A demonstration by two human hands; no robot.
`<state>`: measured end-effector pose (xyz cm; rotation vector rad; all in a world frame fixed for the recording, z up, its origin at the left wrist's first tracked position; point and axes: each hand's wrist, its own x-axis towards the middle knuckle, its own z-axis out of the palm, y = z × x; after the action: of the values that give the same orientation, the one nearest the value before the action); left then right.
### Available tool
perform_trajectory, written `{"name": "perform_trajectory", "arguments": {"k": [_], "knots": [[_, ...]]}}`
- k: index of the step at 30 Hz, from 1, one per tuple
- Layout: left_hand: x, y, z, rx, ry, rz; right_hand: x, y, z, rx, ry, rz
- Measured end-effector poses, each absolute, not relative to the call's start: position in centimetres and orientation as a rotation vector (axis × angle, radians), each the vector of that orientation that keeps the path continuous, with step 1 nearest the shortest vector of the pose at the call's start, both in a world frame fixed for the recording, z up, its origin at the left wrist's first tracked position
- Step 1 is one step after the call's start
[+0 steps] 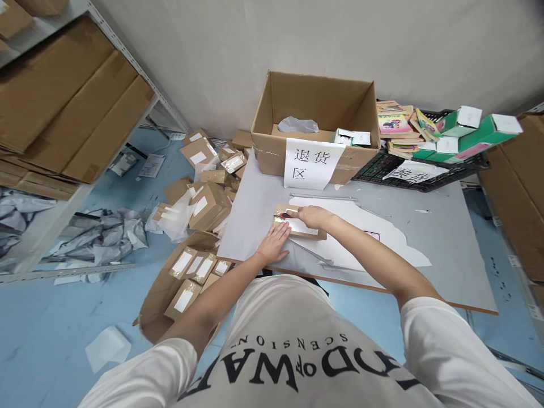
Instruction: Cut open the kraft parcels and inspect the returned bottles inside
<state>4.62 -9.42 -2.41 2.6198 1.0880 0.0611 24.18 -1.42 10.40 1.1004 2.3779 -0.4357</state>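
The landmark is the small brown parcel (pixel 300 222) lying on the grey table (pixel 446 238), just in front of the open carton (pixel 314 122) with a paper sign. Left of the parcel, on the floor, more small boxes (pixel 204 207) lie heaped. The left hand (pixel 274 245) presses flat, fingers (pixel 281 231) spread open, on the parcel's near left corner. The right hand (pixel 312 217) rests on the parcel's top, fingers closed around a red-tipped tool (pixel 284 215) at its left edge. Right of the carton stands a black crate (pixel 425 170) of books.
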Motion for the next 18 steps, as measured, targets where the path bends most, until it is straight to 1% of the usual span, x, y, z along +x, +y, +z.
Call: {"name": "perform_trajectory", "arguments": {"k": [4,12,18], "knots": [[4.7,-9.2,-2.3,2.619,1.094,0.028,23.9,-1.2,10.9,1.072,2.383,-0.407],[4.9,-9.4,-2.1,2.628,1.117,0.009,26.7,-1.3,11.0,1.039,2.316,-0.401],[4.9,-9.3,-2.1,2.62,1.104,0.006,26.8,-1.6,11.9,1.083,2.262,-0.414]]}}
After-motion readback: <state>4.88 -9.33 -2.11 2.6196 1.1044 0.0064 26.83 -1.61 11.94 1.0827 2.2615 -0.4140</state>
